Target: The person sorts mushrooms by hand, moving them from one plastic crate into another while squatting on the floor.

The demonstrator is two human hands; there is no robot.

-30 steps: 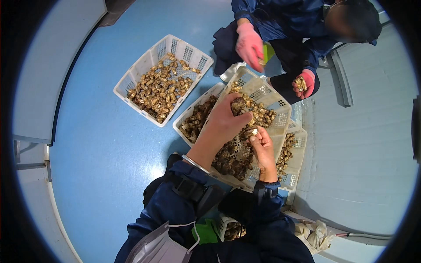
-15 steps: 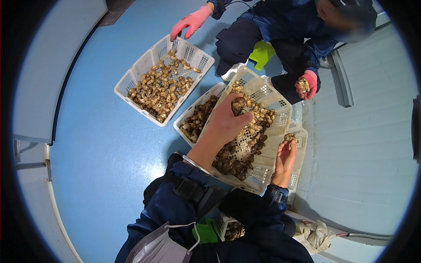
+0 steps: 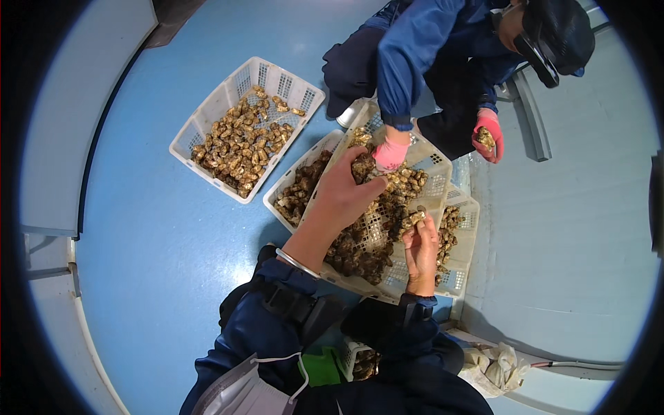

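My left hand (image 3: 344,192) is curled round a dark brown mushroom (image 3: 362,168), over the upper left part of a white plastic crate (image 3: 437,181). Between the thumb and fingers of my right hand (image 3: 420,250) is a smaller tan-and-brown mushroom (image 3: 413,219), held above the crate's right side. Stubby mushrooms lie in this crate, paler at the far side and darker in a heap (image 3: 360,257) nearer me. A co-worker's pink-gloved hand (image 3: 391,155) reaches in just beyond my left hand; its fingertips are hidden.
Under the top crate stick out a left crate (image 3: 274,195) of dark mushrooms and a right crate (image 3: 467,257) with paler ones. Another mushroom crate (image 3: 181,144) stands on the blue floor. The co-worker's other gloved hand (image 3: 495,149) holds a mushroom. A pale wall rises at right.
My right hand has moved left from the right crate to above the top one, carrying its mushroom. The co-worker's gloved hand has gone from the far-left crate into the top crate.
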